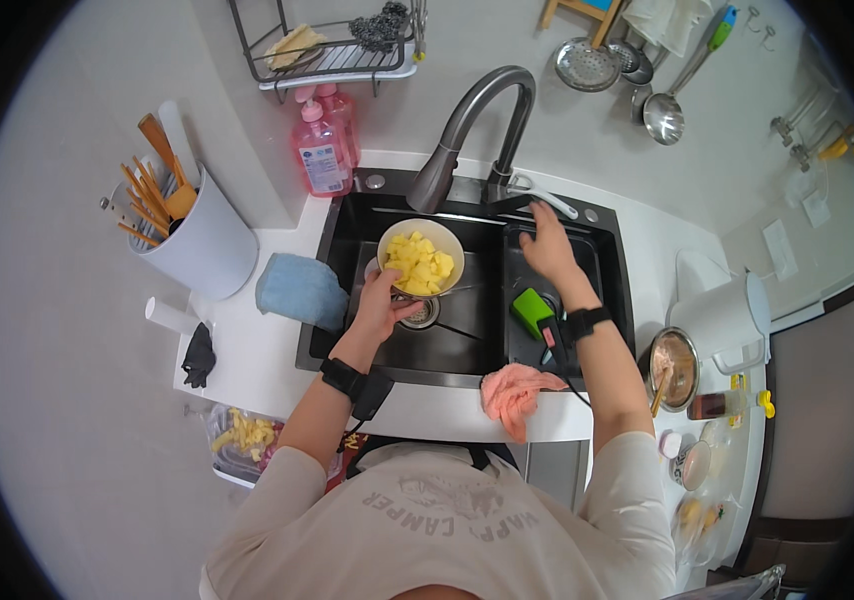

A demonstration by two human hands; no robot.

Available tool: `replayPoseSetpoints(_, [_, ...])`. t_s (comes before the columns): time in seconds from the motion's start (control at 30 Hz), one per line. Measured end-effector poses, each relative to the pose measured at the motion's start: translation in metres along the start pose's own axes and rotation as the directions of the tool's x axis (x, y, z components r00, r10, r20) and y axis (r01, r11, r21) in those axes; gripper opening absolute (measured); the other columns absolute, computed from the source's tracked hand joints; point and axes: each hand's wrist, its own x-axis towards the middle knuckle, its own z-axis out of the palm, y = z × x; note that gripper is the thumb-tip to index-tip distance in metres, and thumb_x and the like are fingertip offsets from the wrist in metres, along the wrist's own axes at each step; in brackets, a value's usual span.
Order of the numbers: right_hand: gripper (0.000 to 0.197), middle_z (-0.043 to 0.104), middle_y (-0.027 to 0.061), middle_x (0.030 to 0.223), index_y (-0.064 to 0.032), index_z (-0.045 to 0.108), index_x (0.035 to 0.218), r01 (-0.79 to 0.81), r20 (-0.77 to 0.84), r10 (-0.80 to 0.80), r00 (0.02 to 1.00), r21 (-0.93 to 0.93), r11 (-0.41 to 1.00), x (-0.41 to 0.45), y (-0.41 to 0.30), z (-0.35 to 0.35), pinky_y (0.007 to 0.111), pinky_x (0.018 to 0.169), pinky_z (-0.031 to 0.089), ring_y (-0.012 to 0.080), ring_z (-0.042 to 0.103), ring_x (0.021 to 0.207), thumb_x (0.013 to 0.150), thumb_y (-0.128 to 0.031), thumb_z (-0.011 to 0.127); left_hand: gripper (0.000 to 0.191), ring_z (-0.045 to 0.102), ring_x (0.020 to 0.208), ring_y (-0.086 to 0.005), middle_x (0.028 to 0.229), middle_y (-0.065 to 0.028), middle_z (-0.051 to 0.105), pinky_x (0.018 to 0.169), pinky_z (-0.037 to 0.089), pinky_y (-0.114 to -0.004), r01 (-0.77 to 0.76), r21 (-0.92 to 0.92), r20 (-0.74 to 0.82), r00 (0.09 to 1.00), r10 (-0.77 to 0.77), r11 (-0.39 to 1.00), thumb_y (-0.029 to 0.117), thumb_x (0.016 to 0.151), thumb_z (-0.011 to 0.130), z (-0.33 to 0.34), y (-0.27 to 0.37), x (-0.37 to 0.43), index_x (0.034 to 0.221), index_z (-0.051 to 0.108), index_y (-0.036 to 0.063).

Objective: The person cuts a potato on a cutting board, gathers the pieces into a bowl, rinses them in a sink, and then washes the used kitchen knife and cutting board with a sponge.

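Observation:
My left hand [383, 301] grips the near left side of a pale bowl [458, 244] and holds it over the left basin of a black double sink [464, 352]. The bowl is filled with cubed yellow pieces [419, 262], perhaps potato. Behind the bowl arches a grey pull-down faucet [472, 112]; no water shows from its spout. My right hand [547, 244] reaches over the right basin with fingers apart, just below the faucet's base. Its fingertips are close to a white-handled peeler [554, 201] on the sink's back ledge. Whether they touch anything there I cannot tell. A green sponge [530, 311] lies below this hand.
Left of the sink are a blue cloth [301, 289], a utensil holder [209, 240] and pink soap bottles [320, 154]. A coral cloth [513, 394] drapes over the front edge. On the right stand a metal bowl [686, 349] with chopsticks and a white pitcher [719, 315].

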Motion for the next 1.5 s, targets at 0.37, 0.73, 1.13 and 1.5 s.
replayPoseSetpoints(0.37, [0.056,0.047,0.0229,0.128,0.0013,0.042,0.129,-0.069,0.066,0.077,0.995,-0.121,0.99,0.04,0.01,0.032,0.04,0.096,0.042,0.0381,0.048,0.115,0.076,-0.01,0.056,0.056,0.058,0.1,-0.0403,0.129,-0.0156,0.037,0.077,0.056,-0.046,-0.078,-0.027,0.006,0.997,0.078,0.997,0.021,0.085,0.051,0.001,0.004,0.007,0.134,0.024,0.0109])
replayPoseSetpoints(0.73, [0.063,0.042,0.0191,0.135,-0.0023,0.038,0.134,-0.081,0.117,0.102,0.988,-0.17,0.982,0.019,0.001,0.034,0.041,0.085,0.049,0.0356,0.056,0.105,0.074,-0.008,0.057,0.051,0.058,0.1,-0.0364,0.122,-0.0149,0.045,0.076,0.056,-0.042,-0.078,-0.097,-0.054,0.996,0.073,0.992,0.022,0.085,0.052,0.003,-0.012,0.018,0.13,0.029,0.0125])
replayPoseSetpoints(1.13, [0.069,0.032,0.0149,0.144,-0.0057,0.03,0.139,-0.12,0.211,0.179,0.961,-0.266,0.957,0.022,-0.002,0.033,0.04,0.083,0.051,0.0336,0.058,0.103,0.077,-0.013,0.059,0.041,0.054,0.108,-0.0335,0.12,-0.0182,0.047,0.085,0.053,-0.047,-0.186,-0.117,-0.114,0.978,0.173,0.976,0.02,0.089,0.046,0.005,-0.002,0.014,0.123,0.035,0.0008])
replayPoseSetpoints(1.5, [0.07,0.034,0.0155,0.143,-0.0059,0.031,0.138,-0.119,0.194,0.171,0.966,-0.255,0.96,0.022,0.002,0.034,0.04,0.083,0.051,0.0343,0.058,0.103,0.076,-0.013,0.06,0.044,0.054,0.109,-0.0345,0.124,-0.0178,0.046,0.085,0.052,-0.046,-0.104,0.02,-0.044,0.994,0.105,0.994,0.02,0.089,0.046,0.014,-0.01,0.002,0.127,0.033,0.0028])
